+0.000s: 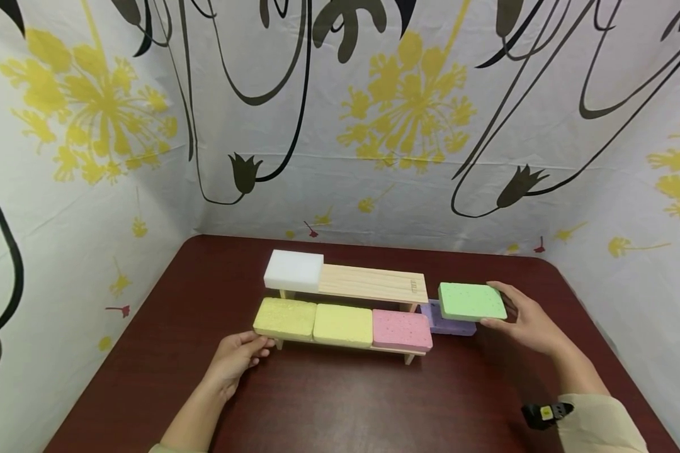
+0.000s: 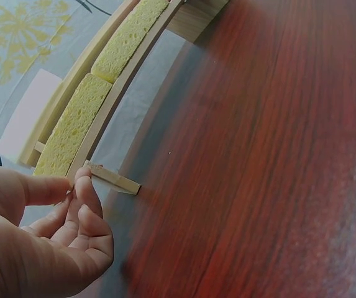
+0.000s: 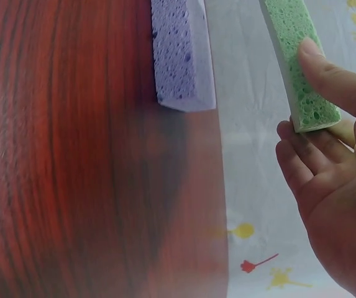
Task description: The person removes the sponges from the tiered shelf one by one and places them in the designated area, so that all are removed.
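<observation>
My right hand (image 1: 535,324) grips a green sponge (image 1: 471,301) by its right end, with the thumb on its near edge, and holds it up over a purple sponge (image 1: 456,328) on the table. In the right wrist view the green sponge (image 3: 299,68) is well apart from the purple sponge (image 3: 181,56). My left hand (image 1: 235,362) pinches the left end of the front wooden stand (image 1: 351,345). On that stand lie two yellow sponges (image 1: 342,325) and a pink sponge (image 1: 402,329), side by side. The left wrist view shows thumb and fingertips right at the stand's end, beside its leg (image 2: 115,178).
Behind the front stand is another wooden stand (image 1: 374,282), bearing a white sponge block (image 1: 293,270) at its left end. Both stand on a dark red wooden table (image 1: 340,409). A flower-patterned cloth (image 1: 328,126) hangs around the back and sides.
</observation>
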`<state>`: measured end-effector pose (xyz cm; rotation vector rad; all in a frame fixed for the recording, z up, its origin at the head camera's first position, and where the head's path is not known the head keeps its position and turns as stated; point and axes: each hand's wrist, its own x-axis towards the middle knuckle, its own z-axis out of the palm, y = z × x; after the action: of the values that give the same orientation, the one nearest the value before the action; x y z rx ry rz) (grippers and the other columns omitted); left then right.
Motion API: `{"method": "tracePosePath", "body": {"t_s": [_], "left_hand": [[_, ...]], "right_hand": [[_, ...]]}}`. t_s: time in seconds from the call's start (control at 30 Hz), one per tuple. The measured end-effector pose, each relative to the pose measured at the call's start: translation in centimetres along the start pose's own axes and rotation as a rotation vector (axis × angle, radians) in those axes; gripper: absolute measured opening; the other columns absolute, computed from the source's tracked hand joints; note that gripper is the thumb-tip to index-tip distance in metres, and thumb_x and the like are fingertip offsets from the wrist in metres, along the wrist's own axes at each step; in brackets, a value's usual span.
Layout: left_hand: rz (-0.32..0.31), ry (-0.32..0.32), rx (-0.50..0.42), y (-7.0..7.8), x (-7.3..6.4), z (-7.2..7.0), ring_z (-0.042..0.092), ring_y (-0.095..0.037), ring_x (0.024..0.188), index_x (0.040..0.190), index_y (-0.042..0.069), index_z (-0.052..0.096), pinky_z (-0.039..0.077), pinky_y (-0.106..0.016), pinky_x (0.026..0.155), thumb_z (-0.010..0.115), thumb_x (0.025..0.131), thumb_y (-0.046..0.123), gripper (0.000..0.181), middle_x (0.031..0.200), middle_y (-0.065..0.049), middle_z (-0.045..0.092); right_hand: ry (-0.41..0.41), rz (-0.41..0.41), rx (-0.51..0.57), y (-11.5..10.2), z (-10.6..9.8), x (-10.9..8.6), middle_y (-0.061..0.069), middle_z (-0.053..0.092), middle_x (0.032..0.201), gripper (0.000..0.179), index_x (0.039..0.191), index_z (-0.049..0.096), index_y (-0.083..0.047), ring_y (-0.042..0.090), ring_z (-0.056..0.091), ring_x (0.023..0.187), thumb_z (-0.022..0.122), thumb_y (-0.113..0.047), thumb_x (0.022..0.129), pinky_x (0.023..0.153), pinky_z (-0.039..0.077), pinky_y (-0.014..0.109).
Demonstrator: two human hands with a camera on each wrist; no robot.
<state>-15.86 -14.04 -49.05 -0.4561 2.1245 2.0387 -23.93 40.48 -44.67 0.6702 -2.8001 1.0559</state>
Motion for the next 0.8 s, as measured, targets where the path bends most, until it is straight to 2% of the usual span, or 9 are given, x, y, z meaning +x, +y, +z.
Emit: {"method": "tracePosePath", "body": {"t_s": [0.07,0.2,0.23,0.27,0.43,0.47,0.67,0.77,0.8], "left_hand": [[-0.003,0.001,0.001,0.0,-0.1,0.0,0.064,-0.014,0.083,0.118,-0.011,0.065,0.051,-0.021,0.066,0.057,0.101,0.004,0.024,0.099,-0.010,0.074],[-0.004,0.002,0.000,0.1,-0.1,0.0,0.064,-0.014,0.083,0.117,-0.011,0.065,0.051,-0.021,0.066,0.057,0.101,0.004,0.024,0.099,-0.011,0.074],[-0.004,0.003,-0.001,0.1,-0.1,0.0,0.064,-0.014,0.083,0.117,-0.011,0.066,0.051,-0.021,0.066,0.057,0.101,0.004,0.023,0.099,-0.011,0.074],[-0.005,0.003,0.000,0.1,-0.1,0.0,0.064,-0.014,0.083,0.117,-0.011,0.066,0.051,-0.021,0.067,0.057,0.101,0.004,0.023,0.099,-0.011,0.074],[-0.004,0.002,0.001,0.1,0.0,0.0,0.064,-0.015,0.083,0.117,-0.011,0.066,0.051,-0.021,0.067,0.058,0.101,0.005,0.023,0.100,-0.011,0.074],[-0.003,0.002,0.001,0.1,0.0,0.0,0.064,-0.015,0.083,0.116,-0.011,0.066,0.051,-0.021,0.067,0.058,0.101,0.005,0.023,0.099,-0.011,0.074],[-0.005,-0.001,0.001,0.2,-0.1,0.0,0.064,-0.014,0.082,0.113,-0.010,0.067,0.051,-0.021,0.067,0.057,0.101,0.004,0.021,0.099,-0.010,0.074],[-0.005,-0.001,0.001,0.2,-0.1,0.0,0.064,-0.014,0.082,0.113,-0.010,0.067,0.051,-0.021,0.067,0.058,0.101,0.004,0.021,0.099,-0.011,0.074],[-0.006,-0.001,0.001,0.2,-0.1,0.0,0.064,-0.014,0.082,0.113,-0.010,0.067,0.051,-0.021,0.067,0.058,0.101,0.004,0.021,0.099,-0.011,0.074]], "right_hand": [[0.001,0.003,-0.006,0.3,-0.1,-0.2,0.028,0.049,0.138,0.077,0.148,0.038,0.005,-0.016,0.040,0.118,0.082,-0.008,0.086,0.084,0.041,0.003],[0.000,0.031,-0.048,0.9,-0.3,-0.7,0.026,0.050,0.139,0.078,0.149,0.038,0.004,0.004,0.051,0.123,0.082,-0.013,0.087,0.084,0.040,0.003],[0.000,0.037,-0.055,1.0,-0.4,-0.8,0.026,0.050,0.139,0.078,0.149,0.038,0.003,0.005,0.051,0.123,0.082,-0.014,0.087,0.084,0.040,0.002],[0.002,0.040,-0.059,1.2,-0.4,-0.9,0.026,0.050,0.139,0.078,0.149,0.039,0.003,0.004,0.051,0.123,0.082,-0.015,0.087,0.084,0.040,0.002],[0.001,0.044,-0.040,1.7,-0.7,-1.5,0.028,0.051,0.136,0.077,0.148,0.039,0.004,-0.022,0.036,0.115,0.082,-0.014,0.087,0.080,0.041,0.003],[-0.002,0.045,-0.038,1.8,-0.8,-1.6,0.028,0.051,0.136,0.077,0.148,0.039,0.005,-0.024,0.035,0.114,0.082,-0.014,0.087,0.079,0.042,0.004],[-0.028,0.057,-0.035,2.7,-1.4,-2.1,0.030,0.052,0.135,0.078,0.149,0.037,0.005,-0.025,0.035,0.112,0.081,-0.013,0.087,0.076,0.044,0.008],[-0.032,0.077,-0.043,3.2,-1.7,-2.4,0.029,0.050,0.139,0.079,0.150,0.037,0.003,-0.025,0.034,0.115,0.081,-0.016,0.088,0.078,0.042,0.004],[-0.035,0.088,-0.057,3.3,-1.8,-2.6,0.029,0.049,0.141,0.079,0.151,0.037,0.001,-0.020,0.037,0.120,0.081,-0.018,0.088,0.079,0.040,0.003]]}}
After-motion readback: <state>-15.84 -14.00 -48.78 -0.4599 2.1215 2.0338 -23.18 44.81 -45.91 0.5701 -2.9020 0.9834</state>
